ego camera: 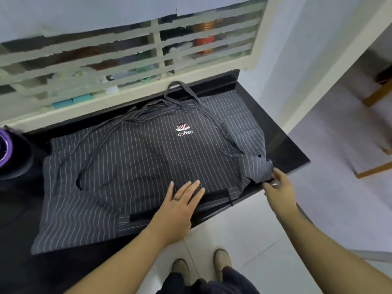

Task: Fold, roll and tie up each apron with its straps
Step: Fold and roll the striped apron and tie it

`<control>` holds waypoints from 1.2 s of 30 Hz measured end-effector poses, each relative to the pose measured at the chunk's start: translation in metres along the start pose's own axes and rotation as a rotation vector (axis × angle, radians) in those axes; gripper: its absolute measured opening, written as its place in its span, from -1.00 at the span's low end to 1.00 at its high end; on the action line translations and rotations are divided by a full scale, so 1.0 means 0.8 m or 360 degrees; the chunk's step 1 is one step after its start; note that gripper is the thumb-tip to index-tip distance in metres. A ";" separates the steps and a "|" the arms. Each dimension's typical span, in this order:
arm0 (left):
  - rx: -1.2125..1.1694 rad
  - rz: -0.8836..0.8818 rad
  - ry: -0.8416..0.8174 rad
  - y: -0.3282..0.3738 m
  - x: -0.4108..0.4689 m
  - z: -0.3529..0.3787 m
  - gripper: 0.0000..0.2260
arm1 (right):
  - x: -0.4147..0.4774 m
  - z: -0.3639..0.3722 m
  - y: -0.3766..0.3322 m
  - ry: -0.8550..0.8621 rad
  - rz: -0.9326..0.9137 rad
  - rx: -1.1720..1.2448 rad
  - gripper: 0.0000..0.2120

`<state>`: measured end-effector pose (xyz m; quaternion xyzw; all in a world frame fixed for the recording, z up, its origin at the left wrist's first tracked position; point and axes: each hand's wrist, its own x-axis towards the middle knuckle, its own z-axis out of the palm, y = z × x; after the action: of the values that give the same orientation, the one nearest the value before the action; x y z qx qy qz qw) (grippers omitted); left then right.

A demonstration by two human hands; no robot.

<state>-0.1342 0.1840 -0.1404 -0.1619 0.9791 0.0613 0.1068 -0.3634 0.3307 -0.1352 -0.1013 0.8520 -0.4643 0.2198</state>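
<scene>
Grey pinstriped cloth fills the head view: we see the apron [131, 166] spread flat on the black counter [282, 134], its white "coffee" logo [184, 130] facing up and its straps [101, 143] lying loose across the upper left part and up toward the slatted window [127, 60]. Our left hand [180, 206] rests palm down on the apron near the counter's front edge, fingers straight and a ring [176, 199] on one of them. Our right hand [280, 185] pinches the apron's bunched right corner [261, 168] at the counter's edge, and a dark object with purple trim [12, 153] sits at the far left.
</scene>
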 end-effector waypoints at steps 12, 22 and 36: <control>-0.0092 -0.0424 -0.0077 0.005 0.021 0.004 -0.15 | 0.085 -0.084 -0.082 -0.0617 -0.0178 0.0288 -0.91; -0.0229 -0.0512 -0.0368 0.026 0.027 -0.009 -0.25 | 0.100 -0.095 -0.010 -0.0469 -0.0440 -0.0963 -0.66; -0.0358 -0.0529 -0.0399 0.051 0.039 -0.016 -0.39 | 0.061 -0.050 -0.057 -0.0184 -0.0859 -0.1292 -0.86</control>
<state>-0.1791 0.2113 -0.1320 -0.3230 0.9050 0.1711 0.2175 -0.4264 0.3172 -0.0921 -0.4216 0.8939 -0.1288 0.0814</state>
